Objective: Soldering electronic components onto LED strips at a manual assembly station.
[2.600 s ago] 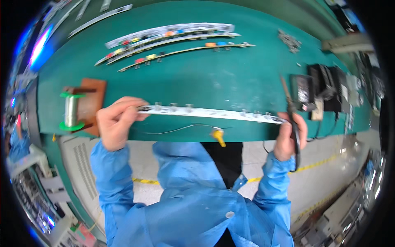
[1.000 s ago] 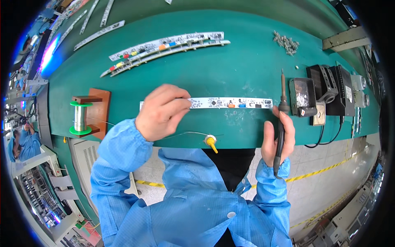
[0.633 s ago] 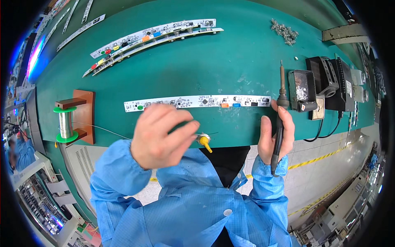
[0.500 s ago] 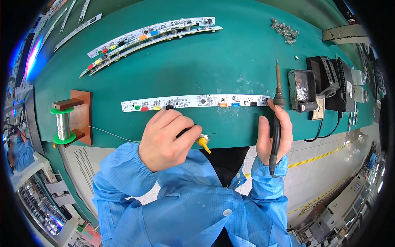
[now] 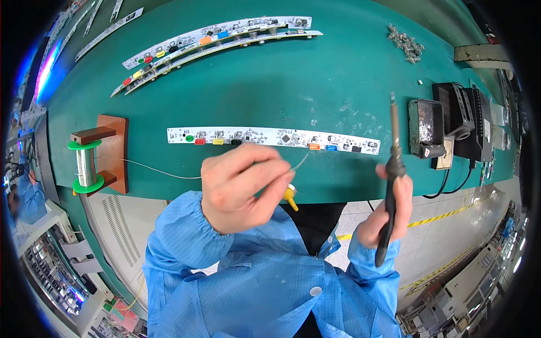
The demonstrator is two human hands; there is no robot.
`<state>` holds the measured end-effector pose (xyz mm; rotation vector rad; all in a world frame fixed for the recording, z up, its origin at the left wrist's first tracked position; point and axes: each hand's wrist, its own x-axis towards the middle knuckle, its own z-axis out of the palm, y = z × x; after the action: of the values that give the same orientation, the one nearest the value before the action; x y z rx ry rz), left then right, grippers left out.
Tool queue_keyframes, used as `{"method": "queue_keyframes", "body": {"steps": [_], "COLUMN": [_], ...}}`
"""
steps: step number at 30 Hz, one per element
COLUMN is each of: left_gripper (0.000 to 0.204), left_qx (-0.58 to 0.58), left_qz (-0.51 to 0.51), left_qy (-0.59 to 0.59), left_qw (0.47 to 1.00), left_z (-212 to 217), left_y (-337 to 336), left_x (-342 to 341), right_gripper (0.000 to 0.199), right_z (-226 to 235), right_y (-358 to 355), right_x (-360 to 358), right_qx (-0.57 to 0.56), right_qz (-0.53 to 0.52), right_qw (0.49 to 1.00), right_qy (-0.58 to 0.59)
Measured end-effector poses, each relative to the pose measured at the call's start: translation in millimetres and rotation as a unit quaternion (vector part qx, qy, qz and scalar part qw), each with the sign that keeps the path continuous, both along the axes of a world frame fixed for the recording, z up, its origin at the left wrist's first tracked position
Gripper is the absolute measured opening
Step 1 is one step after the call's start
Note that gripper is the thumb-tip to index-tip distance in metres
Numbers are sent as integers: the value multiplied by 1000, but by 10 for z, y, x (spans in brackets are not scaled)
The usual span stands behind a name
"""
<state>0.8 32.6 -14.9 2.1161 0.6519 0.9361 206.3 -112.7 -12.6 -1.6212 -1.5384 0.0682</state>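
Solder wire (image 5: 298,163) is pinched in the left hand (image 5: 239,188), tip pointed up-right at the board (image 5: 273,138). The iron (image 5: 391,169), upright, is gripped by the right hand (image 5: 386,211). Green bench (image 5: 282,79), factory floor below.

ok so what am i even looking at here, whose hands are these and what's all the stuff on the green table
This is one view from a wide fisheye camera worn on a person's head, looking down at their own two hands in blue sleeves. The left hand pinches a thin solder wire that runs from a spool on a wooden stand. The right hand grips a soldering iron, tip up. On the green bench lies a long white circuit board strip, with more strips farther back, a soldering station at right and small metal parts.
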Motion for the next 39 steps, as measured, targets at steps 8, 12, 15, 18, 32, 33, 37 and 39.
{"method": "queue_keyframes", "body": {"steps": [8,12,15,18,32,33,37,39], "left_gripper": [13,14,19,25,14,14,15,15], "left_qx": [-15,87,123,145,167,168,193,208], "left_qz": [-1,-30,-19,-43,-63,-67,-79,-83], "left_qy": [39,72,93,129,215,217,253,264], "left_qw": [999,993,988,980,960,959,945,938], "left_z": [137,225,506,732,59,18,-25,-66], "left_y": [21,73,140,251,942,940,925,932], "left_x": [-9,-32,-32,187,2452,2505,2643,2671], "right_gripper": [30,41,43,47,50,50,50,50], "right_z": [138,40,-129,-305,-513,-504,-488,-488], "right_y": [82,145,65,-21,-92,-103,-107,-109], "right_x": [-96,69,135,209,410,414,430,433], "right_qx": [37,-32,61,174,204,199,199,200], "right_qz": [35,-19,-60,-145,-179,-174,-174,-167], "right_qw": [998,996,996,973,952,955,955,957], "right_qy": [34,-80,6,48,140,138,133,129]}}
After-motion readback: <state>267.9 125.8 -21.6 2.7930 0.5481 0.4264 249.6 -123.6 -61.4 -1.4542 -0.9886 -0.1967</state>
